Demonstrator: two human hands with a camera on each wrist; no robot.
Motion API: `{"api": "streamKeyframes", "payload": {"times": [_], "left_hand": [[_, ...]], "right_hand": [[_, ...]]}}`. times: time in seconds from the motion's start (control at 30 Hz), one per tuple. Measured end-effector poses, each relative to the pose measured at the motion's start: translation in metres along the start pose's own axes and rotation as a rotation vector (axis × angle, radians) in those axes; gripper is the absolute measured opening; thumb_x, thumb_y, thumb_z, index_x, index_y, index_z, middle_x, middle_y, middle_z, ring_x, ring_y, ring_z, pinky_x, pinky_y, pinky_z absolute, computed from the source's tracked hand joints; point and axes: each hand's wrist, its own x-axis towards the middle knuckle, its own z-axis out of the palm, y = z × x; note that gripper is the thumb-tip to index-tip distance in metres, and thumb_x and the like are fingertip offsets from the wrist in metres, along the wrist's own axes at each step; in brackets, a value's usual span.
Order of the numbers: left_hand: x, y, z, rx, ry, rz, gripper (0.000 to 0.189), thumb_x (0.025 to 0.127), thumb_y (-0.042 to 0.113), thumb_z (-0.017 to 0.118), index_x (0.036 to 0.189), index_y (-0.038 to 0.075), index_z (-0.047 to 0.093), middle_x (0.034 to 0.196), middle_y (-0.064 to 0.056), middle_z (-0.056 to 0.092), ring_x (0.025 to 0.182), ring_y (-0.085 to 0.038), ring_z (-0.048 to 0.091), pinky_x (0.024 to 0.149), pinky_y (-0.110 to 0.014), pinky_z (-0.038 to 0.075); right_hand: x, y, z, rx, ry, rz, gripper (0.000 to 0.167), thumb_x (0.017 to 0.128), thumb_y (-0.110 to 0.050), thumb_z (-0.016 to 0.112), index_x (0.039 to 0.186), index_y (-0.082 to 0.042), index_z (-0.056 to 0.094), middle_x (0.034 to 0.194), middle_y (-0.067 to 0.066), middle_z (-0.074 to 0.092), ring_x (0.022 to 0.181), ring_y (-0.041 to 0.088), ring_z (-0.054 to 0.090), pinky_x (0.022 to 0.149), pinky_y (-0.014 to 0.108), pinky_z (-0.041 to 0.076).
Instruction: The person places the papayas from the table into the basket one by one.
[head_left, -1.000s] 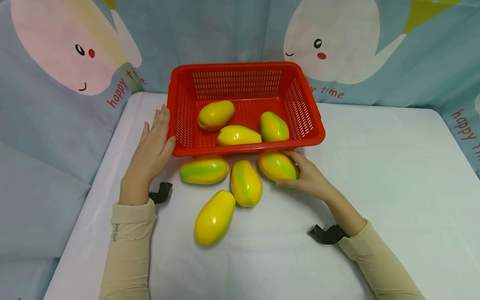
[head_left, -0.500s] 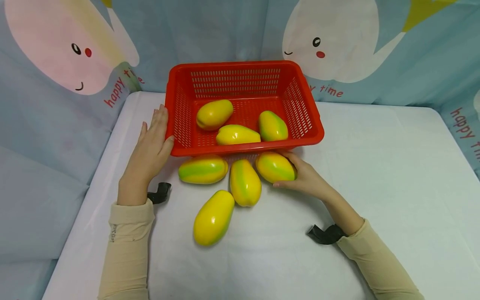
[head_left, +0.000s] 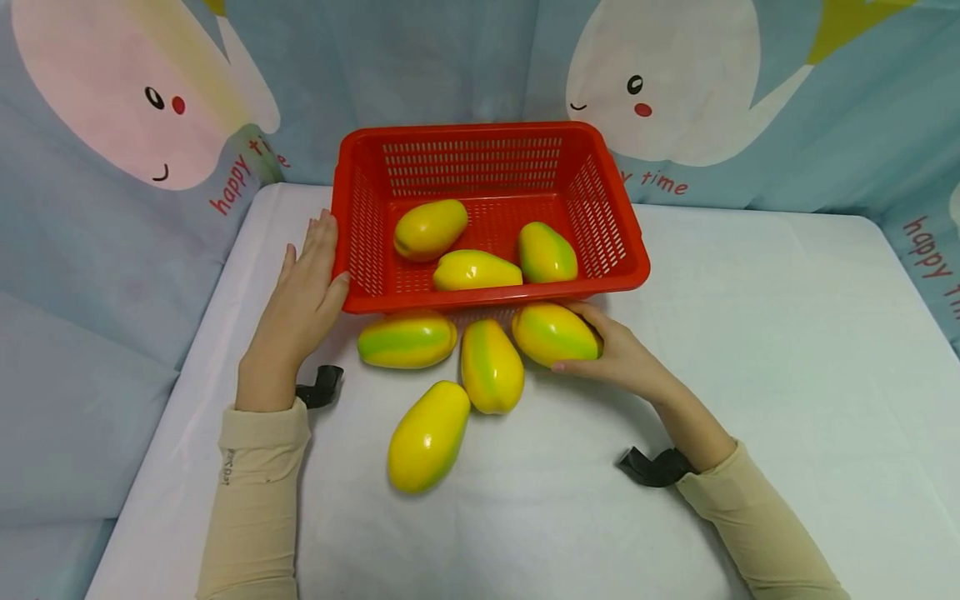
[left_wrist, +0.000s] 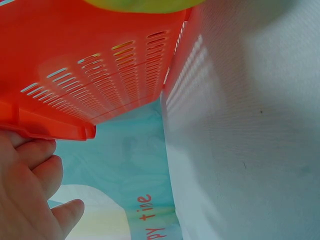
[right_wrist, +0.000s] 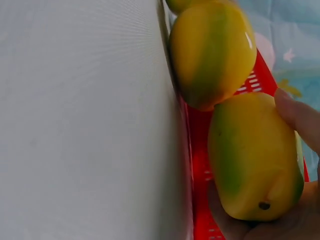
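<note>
My left hand [head_left: 297, 300] lies with straight fingers along the left rim of a red plastic basket [head_left: 491, 296]; in the left wrist view its fingers [left_wrist: 42, 172] touch that rim from outside. My right hand [head_left: 618, 354] grips a yellow-green papaya [head_left: 555, 335] at the basket's front right, thumb on the near side and fingers on the far side, partly hidden. The right wrist view shows this papaya [right_wrist: 255, 160] between thumb and fingers. Next to it lies a papaya [head_left: 492, 367], with another papaya [head_left: 407, 340] further left and one papaya [head_left: 428, 437] nearer the front.
Inside the basket are three papayas: one at the back left [head_left: 431, 229], one at the front middle [head_left: 477, 271], one at the right [head_left: 547, 252]. A white cloth [head_left: 750, 350] covers the table. A printed curtain [head_left: 450, 67] hangs behind. Black wrist mounts [head_left: 654, 468] sit on both wrists.
</note>
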Motion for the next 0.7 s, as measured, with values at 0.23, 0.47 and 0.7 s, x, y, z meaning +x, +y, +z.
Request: {"api": "streamKeyframes", "payload": {"times": [0.23,0.47,0.7], "left_hand": [[0.000,0.000,0.000,0.000,-0.002,-0.004,0.065,0.096,0.024,0.034,0.152,0.009,0.006,0.157,-0.003,0.005,0.144,-0.019,0.003,0.114,-0.048,-0.001],[0.000,0.001,0.000,-0.002,-0.005,-0.006,0.065,0.096,0.025,0.034,0.152,0.010,0.006,0.157,-0.003,0.005,0.144,-0.018,0.003,0.114,-0.047,-0.001],[0.000,0.001,0.000,-0.005,-0.003,-0.007,0.064,0.096,0.024,0.034,0.152,0.009,0.006,0.157,-0.003,0.005,0.144,-0.019,0.003,0.114,-0.049,0.000]], "right_hand": [[-0.003,-0.007,-0.002,0.028,-0.015,-0.004,0.075,0.078,-0.024,0.077,0.141,-0.014,0.038,0.131,0.006,0.049,0.109,0.023,0.046,0.093,0.045,0.041],[-0.007,-0.012,-0.005,0.078,-0.038,-0.007,0.075,0.078,-0.022,0.077,0.142,-0.014,0.039,0.131,0.005,0.049,0.109,0.023,0.046,0.093,0.045,0.041],[-0.009,-0.015,-0.006,0.112,-0.050,-0.018,0.076,0.076,-0.020,0.078,0.141,-0.016,0.039,0.130,0.004,0.049,0.109,0.023,0.045,0.092,0.045,0.042]]}}
